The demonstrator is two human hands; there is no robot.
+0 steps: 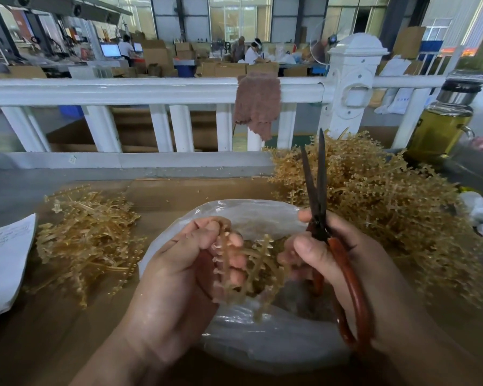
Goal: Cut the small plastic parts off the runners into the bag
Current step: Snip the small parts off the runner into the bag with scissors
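My left hand (179,277) grips a bunch of amber plastic runners (251,271) with small parts along their branches, held over the open mouth of a clear plastic bag (251,213). My right hand (343,263) holds red-handled scissors (318,196), blades slightly apart and pointing up and away. Two or three right fingertips also touch the runners from the right. The inside of the bag is mostly hidden behind my hands.
A big heap of uncut amber runners (374,196) lies at the right, a smaller heap of runners (89,240) at the left. A sheet of paper (3,260) sits at the far left, a bottle of yellow liquid (444,126) at the back right, a white railing (151,90) with a brown cloth (257,107) behind.
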